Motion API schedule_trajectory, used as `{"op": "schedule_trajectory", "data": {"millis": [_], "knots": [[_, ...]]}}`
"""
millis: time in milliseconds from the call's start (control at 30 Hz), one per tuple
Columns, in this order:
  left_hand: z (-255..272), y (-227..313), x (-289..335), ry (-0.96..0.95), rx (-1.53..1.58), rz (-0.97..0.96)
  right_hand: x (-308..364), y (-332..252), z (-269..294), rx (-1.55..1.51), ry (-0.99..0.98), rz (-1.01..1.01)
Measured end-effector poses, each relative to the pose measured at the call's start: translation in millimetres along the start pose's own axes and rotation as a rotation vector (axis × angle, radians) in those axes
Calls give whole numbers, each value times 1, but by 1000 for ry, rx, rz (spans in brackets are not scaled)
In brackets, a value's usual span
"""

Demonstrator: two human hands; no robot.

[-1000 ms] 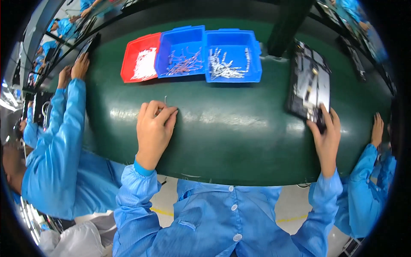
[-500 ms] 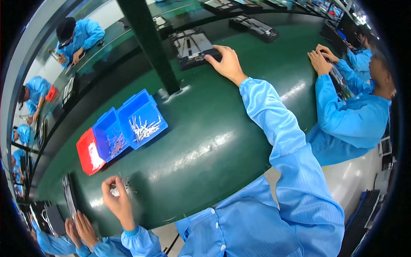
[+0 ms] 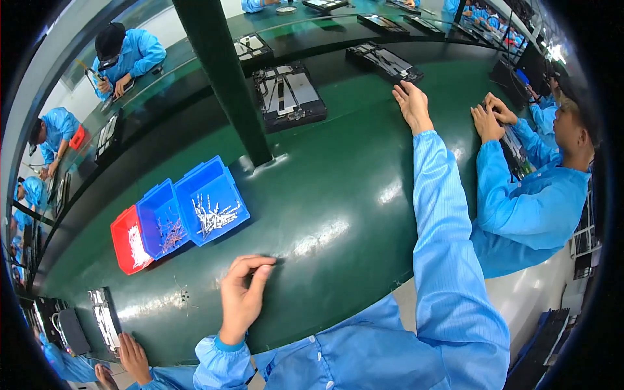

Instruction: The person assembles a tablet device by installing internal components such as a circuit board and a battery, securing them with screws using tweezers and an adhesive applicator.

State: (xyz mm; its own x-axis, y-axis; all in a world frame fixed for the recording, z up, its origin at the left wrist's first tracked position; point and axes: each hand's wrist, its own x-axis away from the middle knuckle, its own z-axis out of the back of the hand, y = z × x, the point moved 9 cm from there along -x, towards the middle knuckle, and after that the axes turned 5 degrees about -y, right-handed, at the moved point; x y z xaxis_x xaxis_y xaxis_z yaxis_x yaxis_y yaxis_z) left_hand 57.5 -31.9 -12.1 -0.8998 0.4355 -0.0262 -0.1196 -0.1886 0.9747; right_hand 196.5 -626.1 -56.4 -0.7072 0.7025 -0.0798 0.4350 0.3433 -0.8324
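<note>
My left hand (image 3: 242,300) is over the near part of the green table (image 3: 338,286), thumb and fingertips pinched together. A tiny dark bit seems to show at the fingertips, too small to name. To its left lie several small loose parts with thin leads (image 3: 185,298). My right hand (image 3: 413,108) reaches far out with fingers apart and nothing in it. It is at the near corner of a flat electronic device in a black frame (image 3: 385,62); I cannot tell whether it touches. A similar black-framed device (image 3: 289,94) lies farther left.
Left of centre, a red bin (image 3: 125,240) with white pieces adjoins two blue bins (image 3: 218,166) of small parts. A dark green post (image 3: 224,78) rises from the table. A co-worker (image 3: 533,188) handles a device at right. A co-worker's hand (image 3: 133,357) touches another device (image 3: 104,318) at lower left.
My right hand has left the left device and moved right to the other one. My left hand, still pinched, has moved right, away from the loose parts.
</note>
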Motion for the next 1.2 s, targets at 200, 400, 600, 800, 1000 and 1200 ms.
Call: {"op": "schedule_trajectory", "data": {"millis": [200,400,600,800,1000,1200], "knots": [[-38,0,-21,-72,69,-10,-19,21,-25,-305,36,-197],[-44,-3,-29,-90,247,-10,-30,44,-41,-563,-100,-339],[-42,-1,-26,-66,258,-8,-15,40,-63,-292,-91,-358],[-40,-3,-22,-45,244,-5,-17,47,-52,-332,3,-167],[-35,-13,-19,-48,314,28,23,51,-51,-188,-46,-186],[-22,-25,-13,-47,451,99,176,50,-90,-92,-320,-309]]}}
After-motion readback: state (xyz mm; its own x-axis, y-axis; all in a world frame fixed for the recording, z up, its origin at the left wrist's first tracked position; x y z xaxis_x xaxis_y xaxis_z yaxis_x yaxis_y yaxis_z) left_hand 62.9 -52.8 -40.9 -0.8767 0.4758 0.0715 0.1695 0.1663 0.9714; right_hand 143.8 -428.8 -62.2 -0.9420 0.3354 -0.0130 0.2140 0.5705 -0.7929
